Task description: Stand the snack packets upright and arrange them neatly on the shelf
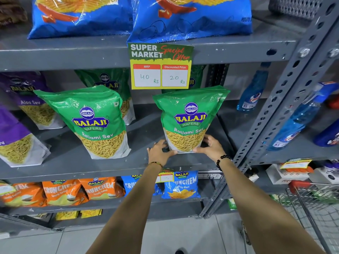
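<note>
A green Ratlami Sev packet stands upright at the right of the grey middle shelf. My left hand and my right hand clasp its bottom corners from either side. A second green Ratlami Sev packet stands upright to its left, leaning slightly. Two more green packets stand behind, partly hidden. Purple Aloo Sev packets stand at the far left.
A yellow price card hangs from the upper shelf, under big blue chip bags. Orange and blue Crunchem packets fill the lower shelf. Blue spray bottles stand on the right rack. A wire trolley is at lower right.
</note>
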The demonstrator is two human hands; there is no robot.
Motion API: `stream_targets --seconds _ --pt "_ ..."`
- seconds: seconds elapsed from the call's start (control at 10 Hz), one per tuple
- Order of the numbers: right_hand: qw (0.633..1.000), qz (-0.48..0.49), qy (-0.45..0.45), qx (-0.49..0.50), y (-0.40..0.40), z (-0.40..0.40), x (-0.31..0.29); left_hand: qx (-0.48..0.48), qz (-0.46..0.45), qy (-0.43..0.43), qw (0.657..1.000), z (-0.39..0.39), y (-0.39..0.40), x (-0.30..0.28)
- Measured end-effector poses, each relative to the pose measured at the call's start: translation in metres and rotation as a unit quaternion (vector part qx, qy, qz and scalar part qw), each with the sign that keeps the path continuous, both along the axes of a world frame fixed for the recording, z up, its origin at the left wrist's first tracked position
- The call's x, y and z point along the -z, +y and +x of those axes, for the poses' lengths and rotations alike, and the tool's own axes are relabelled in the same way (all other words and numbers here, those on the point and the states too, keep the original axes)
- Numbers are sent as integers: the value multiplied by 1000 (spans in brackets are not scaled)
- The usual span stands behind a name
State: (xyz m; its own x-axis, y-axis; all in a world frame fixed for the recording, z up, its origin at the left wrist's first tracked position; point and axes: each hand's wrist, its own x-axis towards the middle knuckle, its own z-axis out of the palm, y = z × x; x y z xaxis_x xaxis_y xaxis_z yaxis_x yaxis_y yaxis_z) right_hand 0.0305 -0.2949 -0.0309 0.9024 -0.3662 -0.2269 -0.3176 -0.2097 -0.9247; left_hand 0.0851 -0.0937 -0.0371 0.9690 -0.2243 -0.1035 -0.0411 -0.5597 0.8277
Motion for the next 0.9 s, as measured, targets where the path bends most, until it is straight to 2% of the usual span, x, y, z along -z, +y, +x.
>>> stream_targets --seconds 0.2,0.6,0.7,0.9 --pt "1000 -11 3 -5 -1 0 1 1 -18 10 1000 0 1 -1" --pt "999 -27 16 -22 1 -5 2 0 4 14 1000 3 6 7" --pt "994 -89 45 -34 7 -13 3 13 76 21 997 -2 14 8" --pt "978 -194 76 -8 35 -44 6 115 252 -75 958 -35 41 16"
